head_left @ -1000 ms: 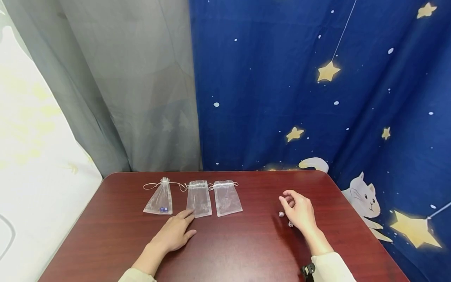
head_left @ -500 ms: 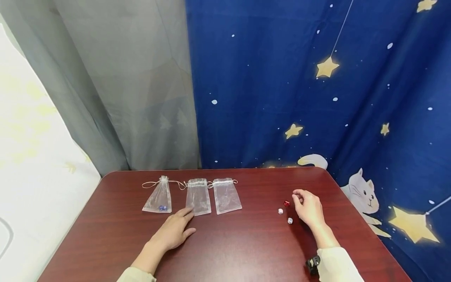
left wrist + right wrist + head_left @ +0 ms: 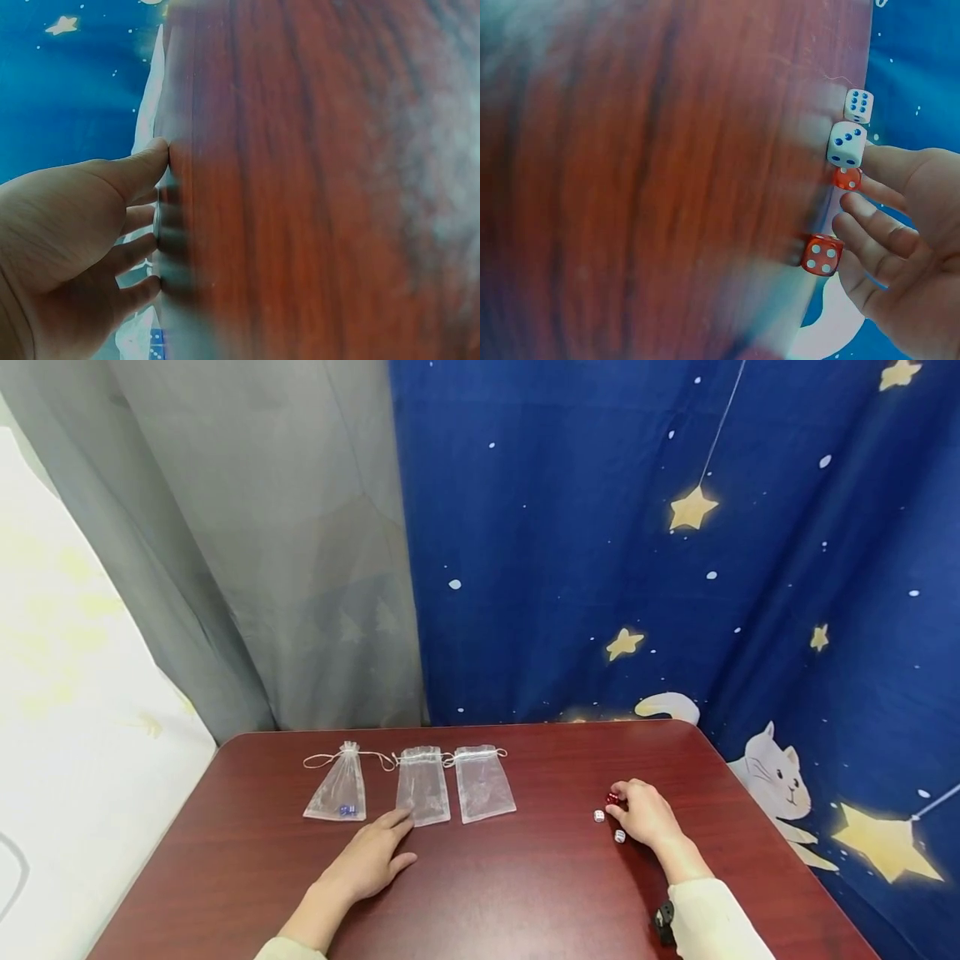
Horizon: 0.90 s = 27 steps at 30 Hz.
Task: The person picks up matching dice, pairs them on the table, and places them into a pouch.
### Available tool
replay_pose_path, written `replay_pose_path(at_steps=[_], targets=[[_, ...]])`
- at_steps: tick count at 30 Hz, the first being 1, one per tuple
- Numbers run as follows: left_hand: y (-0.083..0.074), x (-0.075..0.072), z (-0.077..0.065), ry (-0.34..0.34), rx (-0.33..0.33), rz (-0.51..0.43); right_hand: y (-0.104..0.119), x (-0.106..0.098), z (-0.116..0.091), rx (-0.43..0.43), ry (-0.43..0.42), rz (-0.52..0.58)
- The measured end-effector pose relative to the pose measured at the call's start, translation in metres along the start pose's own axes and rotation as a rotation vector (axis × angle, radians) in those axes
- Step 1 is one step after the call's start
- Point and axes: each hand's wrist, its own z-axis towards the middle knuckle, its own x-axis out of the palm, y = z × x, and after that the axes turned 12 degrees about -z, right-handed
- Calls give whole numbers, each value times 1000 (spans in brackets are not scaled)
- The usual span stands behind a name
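My left hand lies with fingers spread on the table, fingertips at the lower left corner of the middle mesh drawstring pouch. Left of it is a cinched pouch with blue dice inside. A third, flat pouch lies to the right. On the right side, my right hand has thumb and index finger around a red die, pinching it at the tabletop. Two white dice, one nearer the pouches, one below the hand, lie close by. In the right wrist view, another red die sits beside the other fingers.
The dark red wooden table ends at a back edge before a grey curtain and a blue star-patterned curtain. A black device is worn at the right wrist.
My right hand first drew back to the right, uncovering a red die, then came down left with thumb and index finger around it. The left hand has stayed in place.
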Motion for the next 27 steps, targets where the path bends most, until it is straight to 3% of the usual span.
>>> replay_pose_path(at_steps=[7,27], targets=[[1,1,-1,-4,22,3,-2,3,2,-5,21,-2],[1,2,-2,-14,31,-10,-5,8,6,-22,-31,11]])
